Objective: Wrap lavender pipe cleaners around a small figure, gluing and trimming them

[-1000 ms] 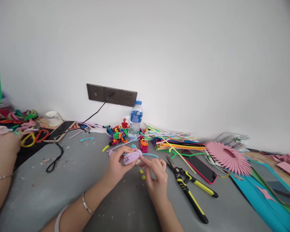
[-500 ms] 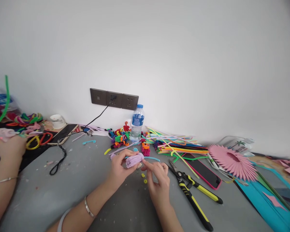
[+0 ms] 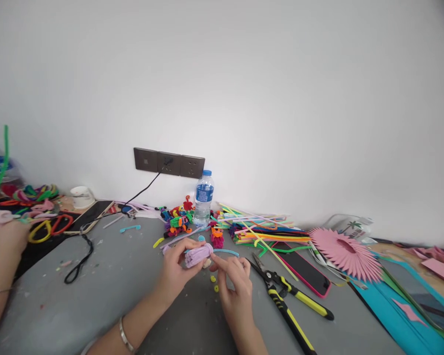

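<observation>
Between the thumb and fingers of my left hand (image 3: pixel 175 268) is a bundle of lilac pipe cleaners (image 3: pixel 199 255), bent into a thick, short shape. The index finger of my right hand (image 3: pixel 235 278) touches the bundle's right end, its other fingers curled in. Whether that hand pinches the bundle or only presses on it, I cannot tell. A light blue pipe cleaner (image 3: pixel 226 252) lies just behind my right hand. Small yellow curls (image 3: pixel 214 284) rest on the grey table below the bundle.
Yellow-black pliers (image 3: pixel 281 286) and a pink-edged phone (image 3: pixel 311 273) lie at right, near a pink pleated paper ring (image 3: pixel 346 254). Behind stand a water bottle (image 3: pixel 204 199) and pipe cleaners (image 3: pixel 270 231). Another person's hand (image 3: pixel 5 241) works at far left, near scissors (image 3: pixel 40 231).
The view has shifted slightly, so things appear a little lower and further left. My hands keep nearly the same hold on the lilac bundle.
</observation>
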{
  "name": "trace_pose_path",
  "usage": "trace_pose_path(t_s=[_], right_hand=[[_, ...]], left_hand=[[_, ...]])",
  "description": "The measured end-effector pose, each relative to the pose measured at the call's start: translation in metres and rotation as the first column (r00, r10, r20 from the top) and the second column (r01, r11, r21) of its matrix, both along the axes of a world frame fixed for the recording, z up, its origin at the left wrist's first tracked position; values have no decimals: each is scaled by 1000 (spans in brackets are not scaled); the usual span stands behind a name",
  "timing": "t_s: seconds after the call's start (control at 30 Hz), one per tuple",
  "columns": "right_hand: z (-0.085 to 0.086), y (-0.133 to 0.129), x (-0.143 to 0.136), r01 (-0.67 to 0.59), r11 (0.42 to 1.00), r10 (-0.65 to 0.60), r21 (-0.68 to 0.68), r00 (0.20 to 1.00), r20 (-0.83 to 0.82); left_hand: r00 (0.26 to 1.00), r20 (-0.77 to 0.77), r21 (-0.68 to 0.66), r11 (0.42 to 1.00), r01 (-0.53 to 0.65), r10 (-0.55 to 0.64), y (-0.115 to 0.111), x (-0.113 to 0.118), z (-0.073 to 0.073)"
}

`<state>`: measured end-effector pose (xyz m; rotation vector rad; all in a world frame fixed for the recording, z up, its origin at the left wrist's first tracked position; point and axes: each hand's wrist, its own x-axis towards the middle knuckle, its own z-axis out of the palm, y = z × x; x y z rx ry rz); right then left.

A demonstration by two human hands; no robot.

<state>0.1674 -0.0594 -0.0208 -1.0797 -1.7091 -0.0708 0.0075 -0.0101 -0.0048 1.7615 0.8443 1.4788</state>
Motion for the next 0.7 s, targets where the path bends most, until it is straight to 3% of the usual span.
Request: trace_pose_path(t_s=[0.7], right_hand=[[1, 1, -2, 23, 999, -23, -25, 1000, 1]], left_hand=[[1000, -11, 48, 999, -9, 10, 3, -1, -4]])
